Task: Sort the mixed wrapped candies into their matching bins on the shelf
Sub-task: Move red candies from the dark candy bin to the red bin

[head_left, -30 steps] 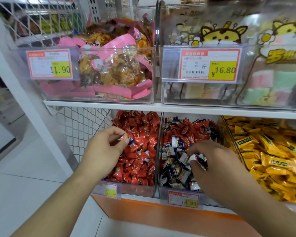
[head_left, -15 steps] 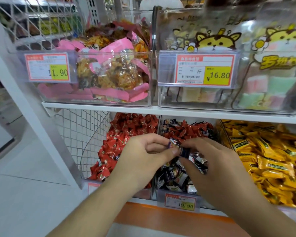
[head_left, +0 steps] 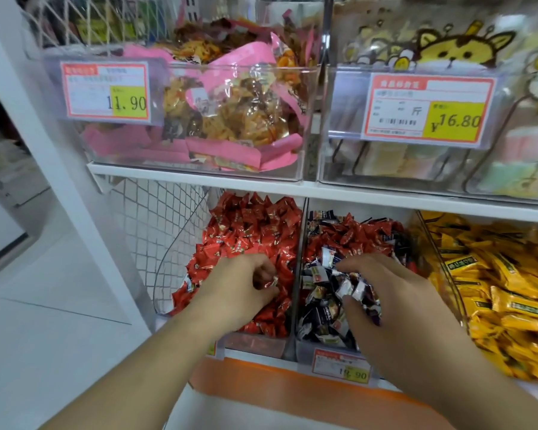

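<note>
On the lower shelf, the left bin (head_left: 230,339) is filled with red-wrapped candies (head_left: 249,231). The middle bin (head_left: 305,349) is mixed, with red candies (head_left: 354,237) at the back and dark blue-and-white candies (head_left: 323,308) in front. My left hand (head_left: 239,290) hovers low over the red bin and pinches one small red candy (head_left: 271,282) at its fingertips. My right hand (head_left: 389,299) reaches into the middle bin, with thumb and curled fingers closed around a few dark-wrapped candies (head_left: 356,288).
A bin of yellow-wrapped candies (head_left: 494,274) stands to the right. The upper shelf (head_left: 199,178) carries clear bins of pink snack packs (head_left: 230,119) and cartoon-printed bags (head_left: 466,54). A wire mesh side panel (head_left: 156,225) closes the shelf's left end. White floor lies lower left.
Half a second ago both hands met over the middle bin. The left hand has since moved left over the red bin holding a red candy, and the right has dipped into the dark candies.
</note>
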The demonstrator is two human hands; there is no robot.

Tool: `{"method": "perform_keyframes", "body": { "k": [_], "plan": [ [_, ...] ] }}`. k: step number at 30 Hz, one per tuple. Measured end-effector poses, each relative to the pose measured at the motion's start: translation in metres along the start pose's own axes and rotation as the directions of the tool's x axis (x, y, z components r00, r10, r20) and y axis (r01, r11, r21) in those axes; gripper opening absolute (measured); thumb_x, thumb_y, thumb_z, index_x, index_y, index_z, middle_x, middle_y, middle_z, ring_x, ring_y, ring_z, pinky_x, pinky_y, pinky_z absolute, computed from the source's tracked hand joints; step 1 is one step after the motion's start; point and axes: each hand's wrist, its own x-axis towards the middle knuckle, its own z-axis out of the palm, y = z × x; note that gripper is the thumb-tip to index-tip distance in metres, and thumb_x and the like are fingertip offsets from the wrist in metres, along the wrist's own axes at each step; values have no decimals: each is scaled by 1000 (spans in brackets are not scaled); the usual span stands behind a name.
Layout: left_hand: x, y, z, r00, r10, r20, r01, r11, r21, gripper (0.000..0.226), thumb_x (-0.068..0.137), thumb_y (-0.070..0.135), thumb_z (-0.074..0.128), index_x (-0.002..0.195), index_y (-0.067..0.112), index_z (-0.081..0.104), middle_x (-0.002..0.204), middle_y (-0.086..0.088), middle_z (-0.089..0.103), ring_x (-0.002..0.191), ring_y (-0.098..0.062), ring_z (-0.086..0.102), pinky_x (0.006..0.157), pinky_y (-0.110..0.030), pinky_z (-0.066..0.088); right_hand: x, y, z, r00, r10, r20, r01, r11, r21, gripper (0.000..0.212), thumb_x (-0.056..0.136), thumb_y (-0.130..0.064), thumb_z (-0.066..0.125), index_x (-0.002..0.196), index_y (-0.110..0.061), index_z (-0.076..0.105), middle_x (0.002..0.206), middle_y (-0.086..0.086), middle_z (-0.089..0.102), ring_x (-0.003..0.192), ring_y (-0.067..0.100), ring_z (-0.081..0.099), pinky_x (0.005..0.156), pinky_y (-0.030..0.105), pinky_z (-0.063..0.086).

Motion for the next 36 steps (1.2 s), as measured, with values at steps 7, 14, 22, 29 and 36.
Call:
{"method": "perform_keyframes", "body": {
  "k": [7, 14, 22, 29, 36],
  "plan": [
    [5, -2, -4, 997, 16, 81, -31, 981, 191, 31, 90, 28, 80, 119, 36, 74, 114, 16, 71, 99, -6, 65, 88, -22, 53, 1, 0, 7, 999, -32, 21, 32, 999, 1, 35, 97, -27, 62, 130, -38, 57, 129, -26, 52, 112, -10, 46, 83, -4, 31],
    [5, -2, -1, 994, 29, 102, -52, 973, 227, 28, 93, 31, 77, 120, 39, 74, 116, 14, 67, 98, -7, 62, 84, -22, 51, -2, 1, 6, 999, -26, 35, 26, 1000, 15, 31, 96, -22, 64, 124, -33, 63, 125, -23, 56, 117, -4, 50, 90, 1, 31],
    [1, 0, 1, 998, 29, 50, -39, 977, 212, 11, 93, 24, 75, 93, 35, 74, 96, 18, 70, 88, 0, 64, 82, -27, 57, -4, 5, 0, 999, -10, 30, 9, 1000, 24, 30, 95, -20, 66, 123, -31, 65, 123, -21, 57, 113, -1, 53, 84, 3, 36],
    [2, 1, -1, 999, -35, 34, 34, 998, 44, 19, 89, 19, 81, 90, 35, 72, 80, 19, 72, 75, 9, 64, 57, -7, 44, -3, 3, -2, 1000, -10, 18, 9, 999, 33, 29, 95, -21, 65, 121, -33, 63, 121, -21, 57, 101, 3, 59, 84, 19, 51],
    [-4, 5, -24, 993, -64, -100, 47, 985, -165, 16, 88, 18, 81, 85, 32, 74, 80, 11, 73, 82, -3, 68, 73, -18, 51, -3, 0, -1, 1000, -5, 19, 5, 1000, 21, 29, 95, -20, 65, 121, -33, 64, 122, -21, 57, 104, 4, 60, 87, 22, 52]
  ]
}}
